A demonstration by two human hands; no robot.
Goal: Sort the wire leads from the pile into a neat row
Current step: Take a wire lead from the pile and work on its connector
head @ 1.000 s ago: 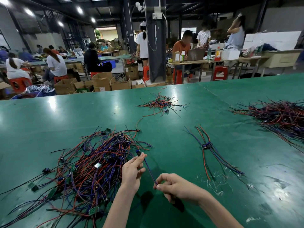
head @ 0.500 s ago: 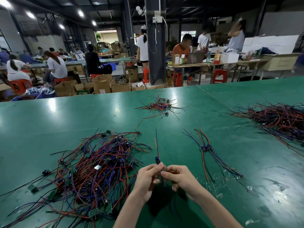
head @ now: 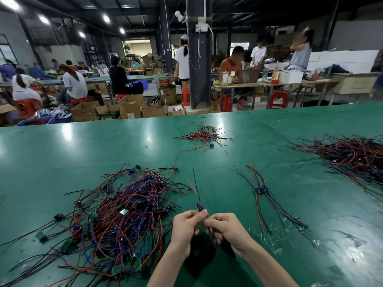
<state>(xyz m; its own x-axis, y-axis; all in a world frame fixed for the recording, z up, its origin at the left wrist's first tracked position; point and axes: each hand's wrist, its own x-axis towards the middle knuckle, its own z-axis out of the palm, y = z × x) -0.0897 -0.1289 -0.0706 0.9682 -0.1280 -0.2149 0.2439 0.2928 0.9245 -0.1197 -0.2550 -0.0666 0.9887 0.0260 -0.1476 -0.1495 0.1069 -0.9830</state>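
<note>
The left hand (head: 187,226) and right hand (head: 226,228) each keep a pinching grip on one thin red-and-black wire lead (head: 199,206). It should lie straight beside the small row of laid-out leads (head: 262,190) at two o'clock.

I am facing a green table (head: 83,154) that is reflecting the ceiling lights (head: 106,18). Beyond its far edge, open cardboard boxes (head: 130,106) are sitting on the floor beside a dark pillar (head: 198,69), which is carrying a white socket box (head: 201,28). Behind the pillar, a person in an orange shirt (head: 230,66) is sitting at a laptop (head: 247,76), with a red stool (head: 277,99) standing nearby. At far left, a seated worker (head: 74,84) is bending over a long bench, and a standing person in white (head: 183,61) is facing away just left of the pillar.
</note>
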